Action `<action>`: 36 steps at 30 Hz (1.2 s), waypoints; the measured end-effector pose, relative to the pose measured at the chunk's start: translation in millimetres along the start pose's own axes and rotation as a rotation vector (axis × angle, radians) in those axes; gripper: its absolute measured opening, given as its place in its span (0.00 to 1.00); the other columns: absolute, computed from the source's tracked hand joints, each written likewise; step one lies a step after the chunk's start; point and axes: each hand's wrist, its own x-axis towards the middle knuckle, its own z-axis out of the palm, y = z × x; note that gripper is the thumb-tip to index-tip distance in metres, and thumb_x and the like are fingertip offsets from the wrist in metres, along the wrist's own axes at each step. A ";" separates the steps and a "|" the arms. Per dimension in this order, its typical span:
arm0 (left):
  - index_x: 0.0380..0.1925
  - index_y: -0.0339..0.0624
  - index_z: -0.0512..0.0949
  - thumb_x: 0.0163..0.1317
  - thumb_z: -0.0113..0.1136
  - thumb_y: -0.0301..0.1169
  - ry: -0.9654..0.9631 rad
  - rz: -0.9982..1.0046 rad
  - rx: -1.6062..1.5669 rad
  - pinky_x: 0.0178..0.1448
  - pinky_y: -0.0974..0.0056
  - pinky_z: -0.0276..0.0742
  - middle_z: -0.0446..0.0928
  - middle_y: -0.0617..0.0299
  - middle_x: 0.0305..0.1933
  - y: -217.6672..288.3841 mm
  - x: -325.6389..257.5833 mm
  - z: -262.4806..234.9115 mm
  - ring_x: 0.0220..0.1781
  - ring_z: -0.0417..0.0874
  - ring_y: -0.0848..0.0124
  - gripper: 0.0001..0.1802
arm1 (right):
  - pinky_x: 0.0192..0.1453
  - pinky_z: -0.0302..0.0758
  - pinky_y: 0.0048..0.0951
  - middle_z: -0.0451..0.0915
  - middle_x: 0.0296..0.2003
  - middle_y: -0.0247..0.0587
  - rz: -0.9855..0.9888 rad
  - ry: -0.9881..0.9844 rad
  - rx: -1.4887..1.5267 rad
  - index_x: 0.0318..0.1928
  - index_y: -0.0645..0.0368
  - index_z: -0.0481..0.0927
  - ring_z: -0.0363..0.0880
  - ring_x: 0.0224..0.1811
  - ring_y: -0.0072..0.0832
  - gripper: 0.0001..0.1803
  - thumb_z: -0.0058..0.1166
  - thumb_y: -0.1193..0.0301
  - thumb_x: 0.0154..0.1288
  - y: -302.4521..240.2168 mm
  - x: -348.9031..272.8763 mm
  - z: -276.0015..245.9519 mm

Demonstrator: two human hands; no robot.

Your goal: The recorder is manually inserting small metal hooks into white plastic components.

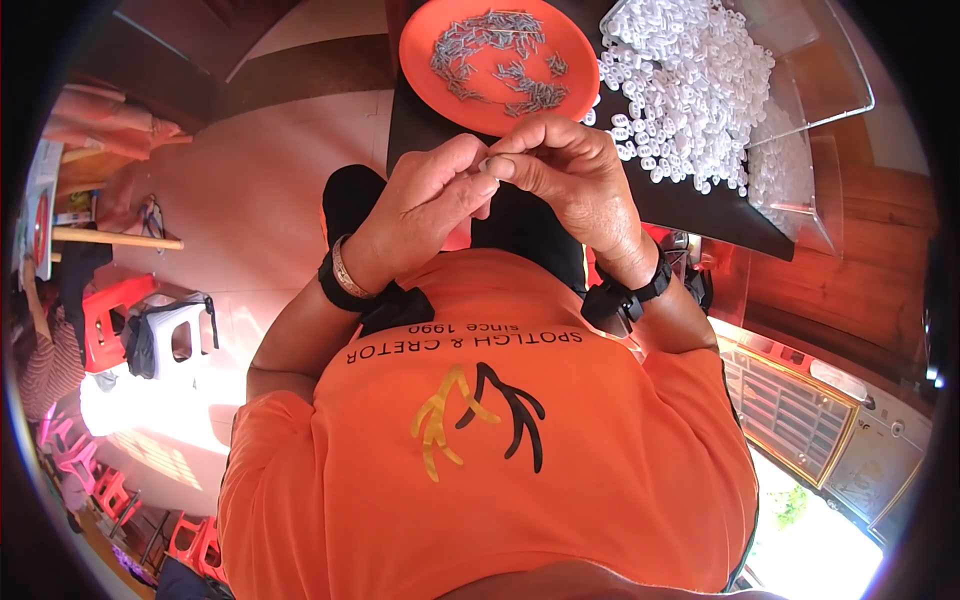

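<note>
Both hands meet in front of my chest, just short of a dark table [420,125]. My left hand [435,190] is closed, thumb and forefinger pinched together. Against it my right hand [575,180] pinches with thumb and forefinger. Something tiny and pale shows between the touching fingertips; its kind is too small to tell. Beyond the hands lies a round orange-red plate [425,70] holding many thin grey metal-looking pieces [490,35]. To the right of the plate is a heap of small white oval plastic pieces [690,80], some scattered near my right hand.
A clear plastic container [825,120] is around the right side of the white heap. Red stools [118,320] and a white stool [182,330] stand on the floor at left. Another person's striped sleeve [50,370] shows at the far left. A glass-fronted cabinet [785,400] is at lower right.
</note>
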 end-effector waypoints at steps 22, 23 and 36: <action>0.22 0.38 0.69 0.60 0.50 0.32 0.150 -0.072 -0.196 0.29 0.72 0.63 0.69 0.66 0.19 -12.5 -1.9 -9.2 0.23 0.66 0.80 0.11 | 0.41 0.75 0.43 0.81 0.32 0.49 -0.136 -0.141 -1.647 0.35 0.54 0.82 0.79 0.37 0.45 0.11 0.52 0.65 0.53 7.4 117.0 -16.8; 0.22 0.38 0.69 0.60 0.50 0.32 0.149 -0.075 -0.194 0.29 0.72 0.63 0.69 0.66 0.19 -12.5 -1.4 -9.1 0.23 0.66 0.80 0.11 | 0.41 0.75 0.43 0.81 0.32 0.49 -0.135 -0.139 -1.644 0.35 0.54 0.82 0.79 0.37 0.45 0.11 0.52 0.65 0.53 9.3 118.3 -16.1; 0.24 0.40 0.72 0.59 0.51 0.32 0.175 -0.075 -0.164 0.29 0.73 0.64 0.72 0.67 0.20 -13.7 2.8 -5.3 0.24 0.69 0.80 0.09 | 0.35 0.76 0.43 0.79 0.25 0.54 -0.325 -0.038 -1.558 0.32 0.62 0.79 0.79 0.28 0.48 0.11 0.51 0.67 0.52 2.1 109.6 -23.5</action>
